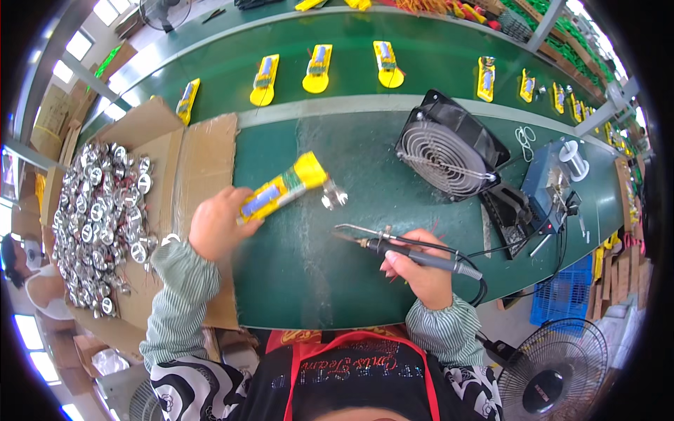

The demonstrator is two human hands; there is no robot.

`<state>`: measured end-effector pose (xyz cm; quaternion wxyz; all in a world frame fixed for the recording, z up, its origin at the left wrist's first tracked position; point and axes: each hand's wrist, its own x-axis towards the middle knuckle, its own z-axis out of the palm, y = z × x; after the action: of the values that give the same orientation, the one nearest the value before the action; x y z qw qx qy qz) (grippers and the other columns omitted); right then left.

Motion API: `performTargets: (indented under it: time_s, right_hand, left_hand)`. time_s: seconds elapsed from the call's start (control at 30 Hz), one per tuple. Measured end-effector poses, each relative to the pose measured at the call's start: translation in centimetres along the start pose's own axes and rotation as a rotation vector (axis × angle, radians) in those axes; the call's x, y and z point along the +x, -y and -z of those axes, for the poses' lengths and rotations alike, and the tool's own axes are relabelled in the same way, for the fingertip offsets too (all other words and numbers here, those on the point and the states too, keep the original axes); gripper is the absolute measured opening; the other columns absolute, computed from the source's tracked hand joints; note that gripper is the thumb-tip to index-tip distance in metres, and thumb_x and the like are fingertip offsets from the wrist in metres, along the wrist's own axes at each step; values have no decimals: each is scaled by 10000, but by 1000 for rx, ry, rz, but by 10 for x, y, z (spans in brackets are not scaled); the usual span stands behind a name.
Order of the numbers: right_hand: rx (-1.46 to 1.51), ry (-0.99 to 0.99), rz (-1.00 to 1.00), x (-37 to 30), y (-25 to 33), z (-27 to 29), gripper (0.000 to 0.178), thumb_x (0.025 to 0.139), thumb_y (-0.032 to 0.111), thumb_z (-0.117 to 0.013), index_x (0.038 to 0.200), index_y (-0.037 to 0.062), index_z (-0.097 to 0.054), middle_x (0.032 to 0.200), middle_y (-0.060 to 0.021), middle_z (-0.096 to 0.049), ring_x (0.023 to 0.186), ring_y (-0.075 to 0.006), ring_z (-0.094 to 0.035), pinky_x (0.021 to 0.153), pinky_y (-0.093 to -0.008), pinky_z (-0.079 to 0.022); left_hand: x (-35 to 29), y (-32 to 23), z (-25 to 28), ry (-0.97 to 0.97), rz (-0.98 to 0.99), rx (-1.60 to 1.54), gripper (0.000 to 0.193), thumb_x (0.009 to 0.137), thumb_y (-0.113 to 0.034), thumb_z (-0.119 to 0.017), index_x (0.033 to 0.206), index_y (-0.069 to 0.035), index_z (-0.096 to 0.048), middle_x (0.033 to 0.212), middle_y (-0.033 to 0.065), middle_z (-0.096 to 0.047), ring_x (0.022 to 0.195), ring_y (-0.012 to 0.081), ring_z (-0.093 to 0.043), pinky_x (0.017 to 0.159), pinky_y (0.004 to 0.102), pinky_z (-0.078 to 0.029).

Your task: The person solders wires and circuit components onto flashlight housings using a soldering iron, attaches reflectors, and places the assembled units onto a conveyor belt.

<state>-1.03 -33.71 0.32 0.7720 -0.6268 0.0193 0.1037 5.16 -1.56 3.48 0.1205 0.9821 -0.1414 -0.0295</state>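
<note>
My left hand (212, 226) is closed around the near end of a yellow plastic housing (307, 170), which is held tilted above the green work mat. A blue cylindrical cell (269, 197) and a green circuit board (289, 178) sit in it. Beside its far end is a small shiny silver part (334, 196), its link to the housing too blurred to make out. My right hand (428, 279) grips a dark soldering iron (423, 257) with a thin metal feed tube along it. The iron's tip points left, below the silver part and apart from it.
Many round silver parts (98, 210) fill a cardboard box (203, 158) at left. A black fan with a wire guard (449, 154) stands right of centre, near a blue soldering unit (544, 184) with a solder spool (574, 163). Yellow housings (319, 67) line the green conveyor (351, 63) beyond.
</note>
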Motion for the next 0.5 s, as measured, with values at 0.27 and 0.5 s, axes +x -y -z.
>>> performTargets:
  time_s: [0.27,0.5]
  right_hand:
    - [17,-89,-39,11,1,13,193,781,27,-662,935,-47,-572,793,-130,-664,664,-140,-646,568,-236,-522]
    - [96,-133,-143,23,3,25,179,777,35,-669,912,-43,-581,800,-119,-667,700,-135,-647,613,-238,-526]
  left_hand:
    - [206,-64,2,45,-46,-75,527,726,-510,-636,928,-24,-602,858,180,-632,837,325,-619,727,409,-473]
    - [359,-163,-40,-19,-50,-216,596,758,-545,-597,992,3,-598,812,149,-644,705,241,-637,675,360,-488]
